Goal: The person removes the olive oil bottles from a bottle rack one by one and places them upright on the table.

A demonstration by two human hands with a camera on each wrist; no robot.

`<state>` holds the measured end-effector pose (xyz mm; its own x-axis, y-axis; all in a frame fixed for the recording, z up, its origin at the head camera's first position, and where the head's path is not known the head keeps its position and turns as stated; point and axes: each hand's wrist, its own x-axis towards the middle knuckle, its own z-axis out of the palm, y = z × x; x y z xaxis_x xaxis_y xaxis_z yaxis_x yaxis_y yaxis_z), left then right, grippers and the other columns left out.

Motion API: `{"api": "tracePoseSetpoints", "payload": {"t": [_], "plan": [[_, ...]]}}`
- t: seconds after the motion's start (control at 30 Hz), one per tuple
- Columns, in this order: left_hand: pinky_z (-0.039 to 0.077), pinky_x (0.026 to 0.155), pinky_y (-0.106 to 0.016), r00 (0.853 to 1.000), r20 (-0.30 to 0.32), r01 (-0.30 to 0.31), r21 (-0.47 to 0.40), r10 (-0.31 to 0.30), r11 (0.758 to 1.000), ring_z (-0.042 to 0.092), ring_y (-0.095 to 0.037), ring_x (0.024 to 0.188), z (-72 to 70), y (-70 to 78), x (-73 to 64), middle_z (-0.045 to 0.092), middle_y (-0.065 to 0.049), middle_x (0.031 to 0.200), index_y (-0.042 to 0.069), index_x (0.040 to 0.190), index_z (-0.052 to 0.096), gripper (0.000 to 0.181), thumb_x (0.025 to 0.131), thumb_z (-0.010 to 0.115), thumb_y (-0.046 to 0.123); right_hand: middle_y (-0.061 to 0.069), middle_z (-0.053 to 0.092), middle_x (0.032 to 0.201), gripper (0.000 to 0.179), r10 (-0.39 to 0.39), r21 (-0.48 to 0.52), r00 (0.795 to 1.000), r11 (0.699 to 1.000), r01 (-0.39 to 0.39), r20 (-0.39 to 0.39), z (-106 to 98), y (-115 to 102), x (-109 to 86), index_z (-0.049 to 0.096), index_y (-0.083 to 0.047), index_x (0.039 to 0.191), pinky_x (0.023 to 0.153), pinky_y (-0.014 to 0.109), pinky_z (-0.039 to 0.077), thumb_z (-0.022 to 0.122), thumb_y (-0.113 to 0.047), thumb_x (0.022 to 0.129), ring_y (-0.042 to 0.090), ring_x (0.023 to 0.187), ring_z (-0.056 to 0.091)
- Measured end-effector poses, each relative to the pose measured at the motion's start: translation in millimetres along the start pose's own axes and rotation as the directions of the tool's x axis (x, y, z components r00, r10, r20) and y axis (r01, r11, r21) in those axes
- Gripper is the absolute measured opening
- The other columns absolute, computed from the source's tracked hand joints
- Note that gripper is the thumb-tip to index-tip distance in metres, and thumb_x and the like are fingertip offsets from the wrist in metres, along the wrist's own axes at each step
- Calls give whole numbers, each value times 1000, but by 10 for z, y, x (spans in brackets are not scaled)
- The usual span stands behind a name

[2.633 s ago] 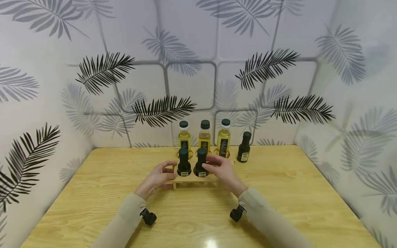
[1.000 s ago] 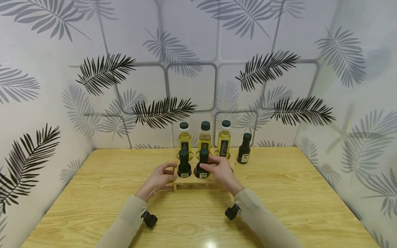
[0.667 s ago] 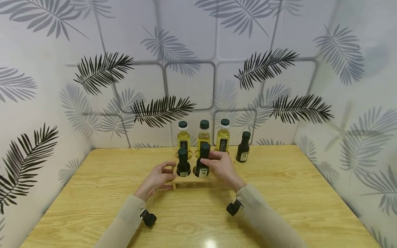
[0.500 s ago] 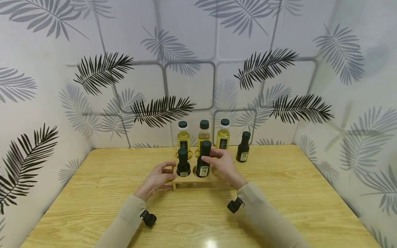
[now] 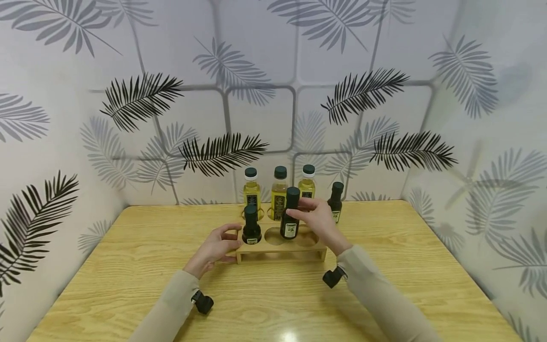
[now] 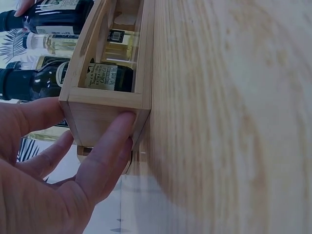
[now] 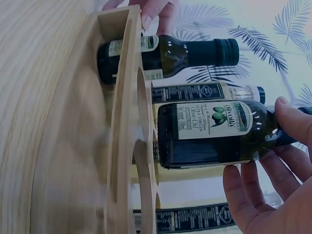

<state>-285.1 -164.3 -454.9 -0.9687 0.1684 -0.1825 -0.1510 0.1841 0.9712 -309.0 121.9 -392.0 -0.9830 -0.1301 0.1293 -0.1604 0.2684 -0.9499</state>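
My right hand [image 5: 322,219] pinches the neck of a small dark olive oil bottle [image 5: 289,224] with a green cap. Its base hangs just above the front tier of a wooden bottle rack [image 5: 279,247], over the bar between the middle and right holes. The right wrist view shows the label of this bottle [image 7: 214,122] turned toward the camera. My left hand [image 5: 217,247] braces the rack's left end, its fingertips pressed on the end panel [image 6: 102,114]. Another dark bottle [image 5: 251,230] stands in the front-left hole, close by the left hand.
Several yellow oil bottles stand in the rack's back row: left [image 5: 251,192], middle [image 5: 278,199] and right [image 5: 307,186]. A further dark bottle [image 5: 336,204] stands on the table [image 5: 162,232] to the right, partly hidden by my right hand. A leaf-patterned wall [image 5: 265,57] rises behind.
My right hand has lifted the dark bottle out of the front-middle hole and moved it up and to the right. My left hand has stayed at the rack's end.
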Motion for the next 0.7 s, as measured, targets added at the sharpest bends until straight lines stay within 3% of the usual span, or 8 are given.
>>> {"api": "tracePoseSetpoints", "payload": {"t": [0.53, 0.7], "plan": [[60, 79, -51, 1000, 12, 6, 14, -6, 1000, 57, -35, 117, 0, 29, -22, 45, -24, 138, 18, 143, 49, 49, 96, 61, 8, 14, 71, 116, 41, -17, -25, 999, 1000, 16, -51, -280, 120, -10, 69, -9, 124, 101, 46, 49, 77, -24, 86, 27, 113, 62], [59, 80, -51, 1000, 11, 2, 16, -3, 1000, 57, -35, 117, -3, 31, -23, 46, -24, 137, 18, 143, 49, 49, 96, 61, 8, 15, 69, 121, 46, 21, -29, 997, 999, -23, -73, -393, 166, -8, 66, -10, 129, 99, 45, 51, 76, -28, 87, 27, 113, 62]]}}
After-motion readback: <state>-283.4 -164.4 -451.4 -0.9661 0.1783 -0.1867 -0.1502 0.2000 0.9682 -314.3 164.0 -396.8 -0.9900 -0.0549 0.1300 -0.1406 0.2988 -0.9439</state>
